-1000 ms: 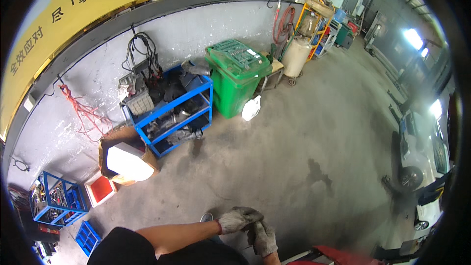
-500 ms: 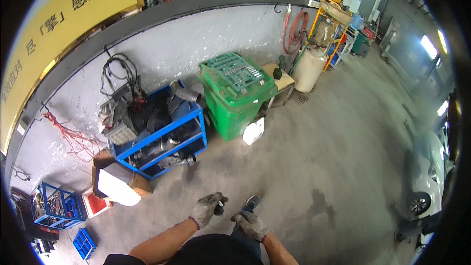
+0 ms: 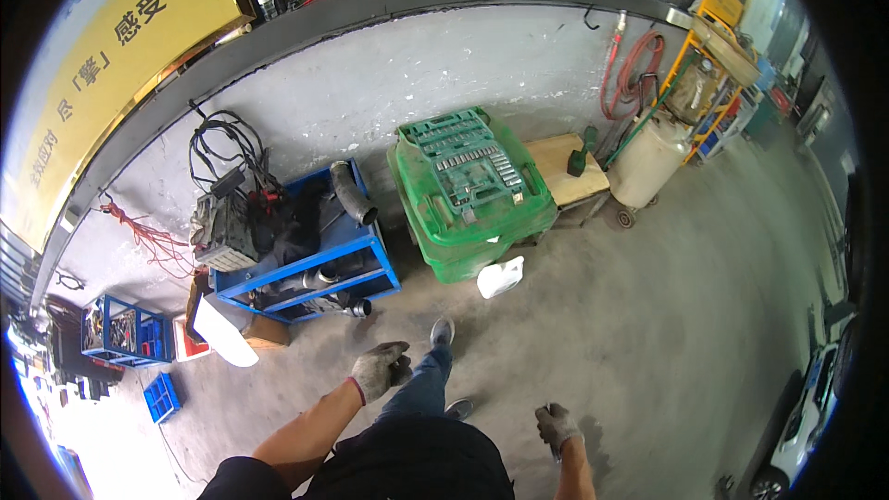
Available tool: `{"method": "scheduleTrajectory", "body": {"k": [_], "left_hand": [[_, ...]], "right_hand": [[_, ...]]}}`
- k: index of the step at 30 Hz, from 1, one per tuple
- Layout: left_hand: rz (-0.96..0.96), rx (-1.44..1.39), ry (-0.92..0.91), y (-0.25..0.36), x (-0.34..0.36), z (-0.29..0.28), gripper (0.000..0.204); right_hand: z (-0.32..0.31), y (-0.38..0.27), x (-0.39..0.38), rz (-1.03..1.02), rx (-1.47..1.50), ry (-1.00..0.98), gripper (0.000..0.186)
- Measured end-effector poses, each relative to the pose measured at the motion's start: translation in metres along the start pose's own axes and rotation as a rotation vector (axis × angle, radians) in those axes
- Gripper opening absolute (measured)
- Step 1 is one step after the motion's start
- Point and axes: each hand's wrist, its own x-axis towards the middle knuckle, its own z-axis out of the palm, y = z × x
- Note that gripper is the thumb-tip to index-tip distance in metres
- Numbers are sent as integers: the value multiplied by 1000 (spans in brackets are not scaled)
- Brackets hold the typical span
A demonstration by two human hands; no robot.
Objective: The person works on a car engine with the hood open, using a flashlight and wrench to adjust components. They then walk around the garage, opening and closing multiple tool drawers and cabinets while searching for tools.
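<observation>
My left hand [image 3: 378, 372], in a grey work glove, hangs in front of my left leg with its fingers curled. A dark patch shows at its palm side; whether it is a held thing or the glove is unclear. To the right and lower, my right hand [image 3: 558, 428], also gloved, is closed around something small, with a thin light bit showing below the fist. Ahead stands a green wheeled bin [image 3: 426, 222], and on its lid lies an open green socket set case [image 3: 468, 167] with rows of sockets.
A blue tool cart [image 3: 384, 250] holding a battery [image 3: 222, 236] and hoses stands left of the bin. By the bin's foot is a white jug [image 3: 501, 278]; right of it, a wooden-topped table [image 3: 565, 171] and a cream tank [image 3: 648, 167]. A blue crate [image 3: 161, 398] lies at left.
My hands have moved apart, the right one swinging out to the right. I have stepped closer to the bin, and one foot is now forward.
</observation>
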Motion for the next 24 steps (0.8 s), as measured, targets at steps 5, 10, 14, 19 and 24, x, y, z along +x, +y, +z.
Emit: {"method": "scheduleTrajectory", "body": {"k": [5,10,14,19,24], "left_hand": [[7,-88,-71,51,104,27,25],[24,281,104,137,217,65,23],[130,888,147,207,277,106,26],[568,1842,-24,244,375,85,41],[181,1379,49,267,373,139,48]], "right_hand": [[-23,69,27,232,376,118,17],[-20,128,19,589,657,135,20],[-20,65,16,637,700,164,23],[-46,-32,45,559,651,154,26],[-94,-108,103,459,528,108,29]]}}
